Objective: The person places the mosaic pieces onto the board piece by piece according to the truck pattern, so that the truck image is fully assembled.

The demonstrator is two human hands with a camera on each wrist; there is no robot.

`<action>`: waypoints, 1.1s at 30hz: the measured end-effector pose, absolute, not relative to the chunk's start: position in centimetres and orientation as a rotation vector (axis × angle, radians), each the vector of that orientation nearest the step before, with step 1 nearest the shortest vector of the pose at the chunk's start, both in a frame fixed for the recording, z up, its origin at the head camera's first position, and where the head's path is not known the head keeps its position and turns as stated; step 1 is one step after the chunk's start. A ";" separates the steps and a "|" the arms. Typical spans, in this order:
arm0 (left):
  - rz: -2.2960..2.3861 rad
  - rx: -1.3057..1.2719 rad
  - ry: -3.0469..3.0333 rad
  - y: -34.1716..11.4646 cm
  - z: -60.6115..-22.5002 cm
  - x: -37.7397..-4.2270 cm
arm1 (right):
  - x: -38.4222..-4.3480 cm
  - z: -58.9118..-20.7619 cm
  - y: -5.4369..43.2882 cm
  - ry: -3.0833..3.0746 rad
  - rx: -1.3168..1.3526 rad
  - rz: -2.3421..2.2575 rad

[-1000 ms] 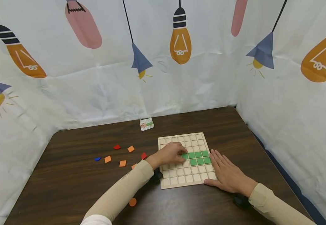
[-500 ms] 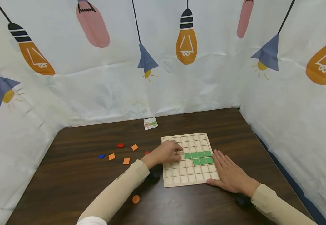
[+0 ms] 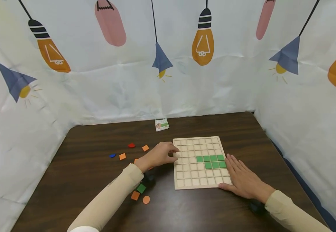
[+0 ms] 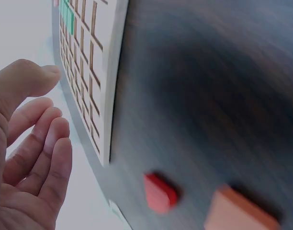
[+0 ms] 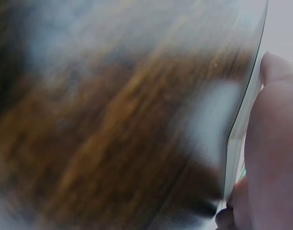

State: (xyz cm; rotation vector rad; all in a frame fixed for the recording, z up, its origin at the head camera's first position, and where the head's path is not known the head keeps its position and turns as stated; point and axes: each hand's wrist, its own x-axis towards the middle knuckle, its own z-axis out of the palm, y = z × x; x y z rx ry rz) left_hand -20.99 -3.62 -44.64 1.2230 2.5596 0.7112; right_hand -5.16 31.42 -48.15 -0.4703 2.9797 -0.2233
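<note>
A pale wooden grid board (image 3: 185,175) lies on the dark table. Several green square tiles (image 3: 213,158) fill cells in two adjoining rows toward its right side. My left hand (image 3: 160,154) hovers at the board's left edge; in the left wrist view its thumb and fingers are apart, loosely bent, with nothing between them. Below that hand, the same view shows a red piece (image 4: 159,193) and an orange piece (image 4: 240,211). My right hand (image 3: 243,178) lies flat along the board's right edge, fingers straight, thumb at the near right corner.
Left of the board are scattered a red piece (image 3: 131,145), several orange squares (image 3: 123,156) and a blue piece (image 3: 112,155). Beside my left forearm lie a green square (image 3: 141,188) and an orange disc (image 3: 146,199). A small printed card (image 3: 162,124) sits at the back edge.
My left hand has let go of the leftmost green tile in the upper row and moved left across the board to its edge. My right hand stays put. The view has shifted a little.
</note>
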 end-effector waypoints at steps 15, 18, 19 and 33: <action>0.678 1.126 2.650 -9.8 -43.0 -19.4 | -5.2 -47.9 31.4 2.956 -0.437 -0.245; 0.680 1.115 2.642 -10.9 -43.2 -18.9 | -5.2 -47.8 31.3 2.954 -0.442 -0.241; 0.683 1.112 2.640 -11.2 -43.3 -18.7 | -5.2 -47.8 31.3 2.952 -0.443 -0.240; 0.787 1.072 2.561 -15.7 -44.4 -15.4 | -4.9 -47.8 31.0 2.956 -0.450 -0.239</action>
